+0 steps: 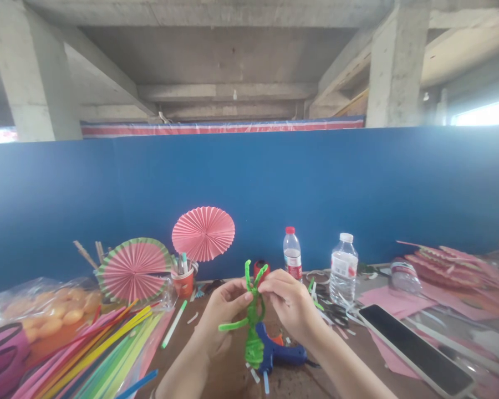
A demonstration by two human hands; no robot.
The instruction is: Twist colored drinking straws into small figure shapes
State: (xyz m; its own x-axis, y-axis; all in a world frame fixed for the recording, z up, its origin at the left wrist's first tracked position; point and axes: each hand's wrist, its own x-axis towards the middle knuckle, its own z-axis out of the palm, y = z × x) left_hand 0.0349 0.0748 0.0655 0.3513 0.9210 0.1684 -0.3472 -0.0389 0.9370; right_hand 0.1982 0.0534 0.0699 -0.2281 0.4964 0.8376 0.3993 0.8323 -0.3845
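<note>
A bright green pipe-cleaner figure [254, 348] is held upright in front of me, with a coiled lower body and several thin stems sticking out. My left hand [221, 311] pinches its upper part from the left, thumb against the stems. From the right, the fingertips of my right hand [290, 303] are closed on the stems near the top. Just beyond and right of the figure's lower end lies a blue glue gun [286, 353] on the brown table [233, 377]. A red round object [261, 269] shows partly behind the stems.
Colourful pipe cleaners [103, 354] lie at the left, near two pink paper fans [203, 234] and a cup of pens [183, 284]. Two bottles [344, 271] stand at the back. A phone [416, 348], pink paper [395, 296] and scraps lie right. A blue partition [249, 183] closes the back.
</note>
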